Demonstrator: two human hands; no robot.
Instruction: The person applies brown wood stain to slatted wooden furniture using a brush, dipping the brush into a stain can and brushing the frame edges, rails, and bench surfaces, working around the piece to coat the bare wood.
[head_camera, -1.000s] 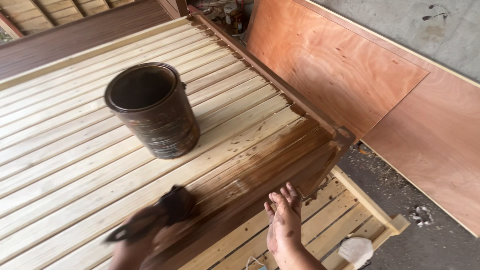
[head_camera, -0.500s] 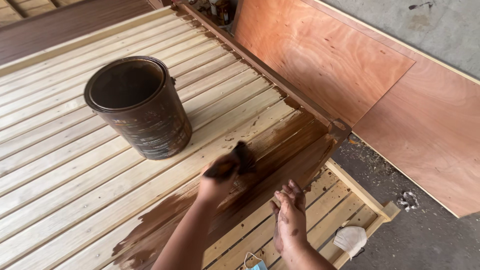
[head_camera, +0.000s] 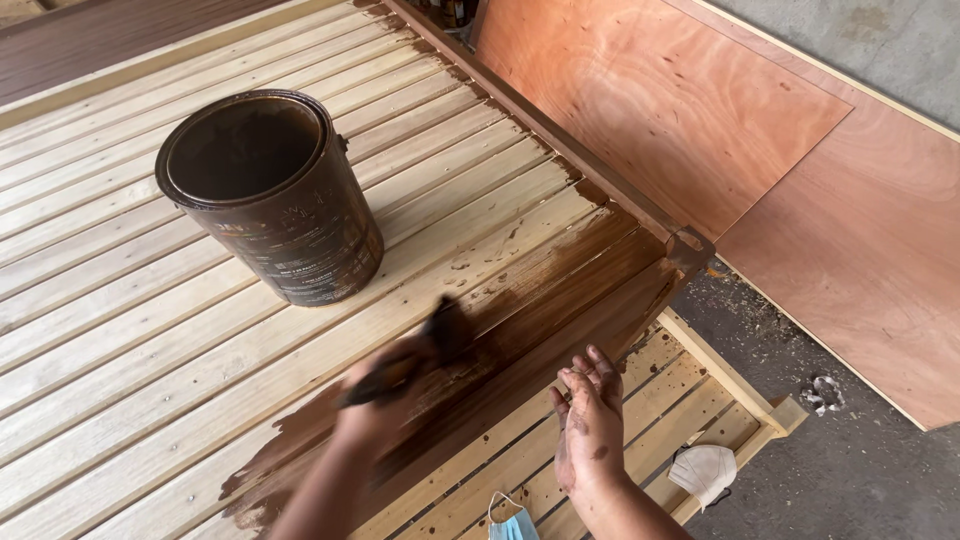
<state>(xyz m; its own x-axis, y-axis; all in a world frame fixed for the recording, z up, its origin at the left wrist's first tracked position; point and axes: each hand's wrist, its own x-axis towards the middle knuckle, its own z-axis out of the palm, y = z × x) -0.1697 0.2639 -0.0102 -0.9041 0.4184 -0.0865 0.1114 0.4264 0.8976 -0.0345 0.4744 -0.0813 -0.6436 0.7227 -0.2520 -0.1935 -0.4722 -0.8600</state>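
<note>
My left hand (head_camera: 385, 415) is blurred, but I can see it wrapped shut around the handle of a paintbrush (head_camera: 415, 355). The brush runs up and to the right out of the fist, and its dark bristles press on the slatted panel (head_camera: 130, 330) at the edge of the wet brown stain (head_camera: 540, 290). So the brush lies just ahead of the hand, touching the wood, with the stained strip stretching from below my wrist out to the panel's far corner.

My right hand (head_camera: 590, 425) holds nothing. Its fingers are loosely spread and stained with brown spots, and it hovers just past the panel's dark edge, over a lower pale frame (head_camera: 700, 370) speckled with drips.

Further up the panel, well apart from the brush, stands an open stain can (head_camera: 275, 195), upright on the bare slats, smeared brown down its sides.

Beside my right forearm, a blue face mask (head_camera: 510, 520) hangs at the bottom edge of the view and a white dust mask (head_camera: 705, 470) rests against the lower frame. Reddish plywood sheets (head_camera: 700, 110) lie beyond the panel's right rim, on a grey concrete floor (head_camera: 840, 480).
</note>
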